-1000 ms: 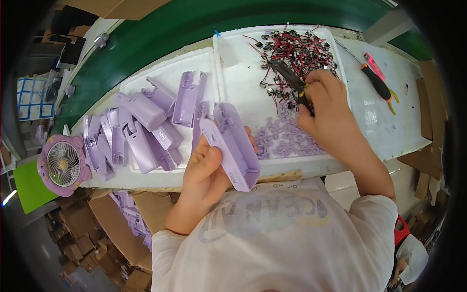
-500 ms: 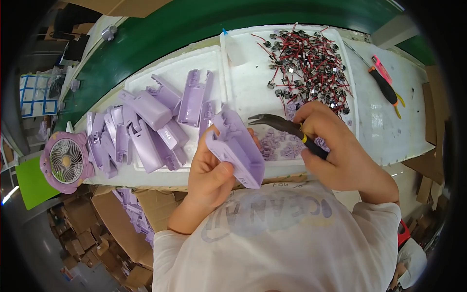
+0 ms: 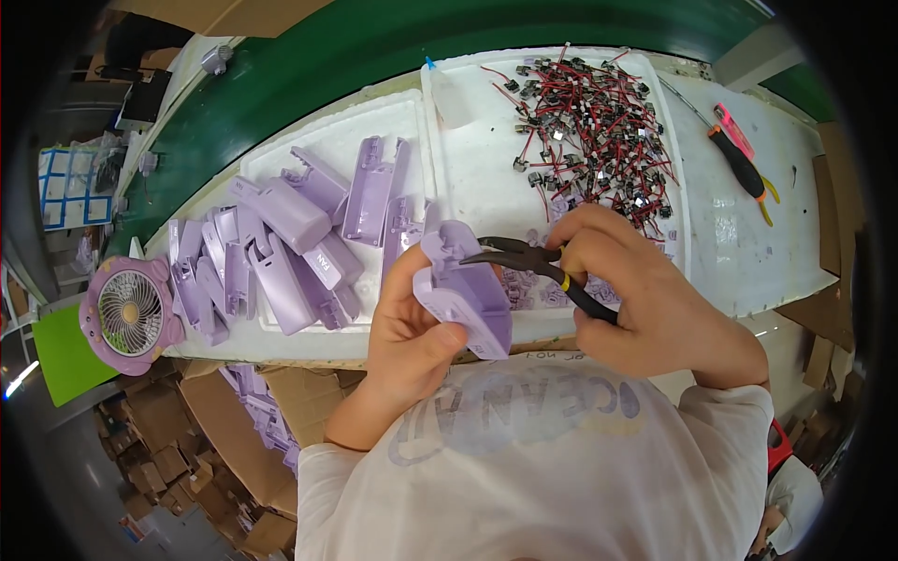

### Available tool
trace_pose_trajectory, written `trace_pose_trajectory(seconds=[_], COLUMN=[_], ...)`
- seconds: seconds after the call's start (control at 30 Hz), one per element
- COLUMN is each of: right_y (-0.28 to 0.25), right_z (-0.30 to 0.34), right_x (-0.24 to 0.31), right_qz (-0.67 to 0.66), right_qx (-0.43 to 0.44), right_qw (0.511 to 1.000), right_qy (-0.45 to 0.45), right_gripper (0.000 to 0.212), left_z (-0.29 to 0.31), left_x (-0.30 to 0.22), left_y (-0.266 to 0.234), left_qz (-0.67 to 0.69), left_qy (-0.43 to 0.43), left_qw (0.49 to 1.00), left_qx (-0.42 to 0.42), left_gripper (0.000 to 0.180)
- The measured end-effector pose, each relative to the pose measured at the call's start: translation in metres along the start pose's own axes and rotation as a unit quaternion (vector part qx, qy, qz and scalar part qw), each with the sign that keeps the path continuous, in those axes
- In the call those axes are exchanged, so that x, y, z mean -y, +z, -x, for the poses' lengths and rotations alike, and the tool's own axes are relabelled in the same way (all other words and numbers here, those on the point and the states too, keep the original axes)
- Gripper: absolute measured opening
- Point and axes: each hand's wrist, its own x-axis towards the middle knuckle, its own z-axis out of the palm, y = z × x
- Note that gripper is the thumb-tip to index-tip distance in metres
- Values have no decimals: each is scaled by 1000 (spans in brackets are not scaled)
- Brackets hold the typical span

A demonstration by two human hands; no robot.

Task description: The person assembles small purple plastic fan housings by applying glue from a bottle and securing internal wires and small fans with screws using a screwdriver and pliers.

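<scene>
Within left hand (image 3: 410, 341), purple casing (image 3: 475, 304), black pliers (image 3: 540, 263) in right hand (image 3: 641, 297)

Cardboard boxes (image 3: 161, 423) crowd the grey floor (image 3: 92, 467) beside a white-topped workbench (image 3: 734, 243).

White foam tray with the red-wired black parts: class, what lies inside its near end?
Small lilac plastic pieces show there; whatever lies behind the right hand and the yellow-banded black metal pliers is hidden.

White bench (image 3: 790, 252): left tray (image 3: 398, 120) and right tray (image 3: 477, 154) side by side. Right of them: screwdriver (image 3: 736, 163), pink tool (image 3: 734, 131) just beside it.
</scene>
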Motion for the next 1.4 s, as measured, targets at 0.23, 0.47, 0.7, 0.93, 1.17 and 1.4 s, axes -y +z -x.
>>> trace_pose_trajectory(seconds=[0.23, 0.47, 0.7, 0.93, 1.17, 1.4], right_y=[3, 10, 8, 8, 3, 3], right_z=[-1, -1, 3, 8, 6, 5], right_x=[1, 1, 3, 3, 6, 5], right_qz=[28, 118, 227, 243, 243, 200], right_qx=[-11, -75, -146, -158, -140, -108], right_qw=[1000, 987, 946, 937, 941, 963], right_qy=[5, -77, -177, -196, -190, -146], right_gripper=[23, 24, 27, 27, 27, 26], left_z=[0, -7, -6, 1, -8, -4], left_x=[1, 4, 3, 2, 0, -7], left_y=[2, -11, -22, -16, -7, 3], left_qz=[-47, -216, -288, -299, -257, -293], left_qy=[34, 197, 228, 232, 262, 209], left_qw=[998, 948, 915, 913, 913, 924], left_qx=[2, 128, 170, 150, 178, 129], left_gripper=[69, 65, 48, 38, 55, 72])
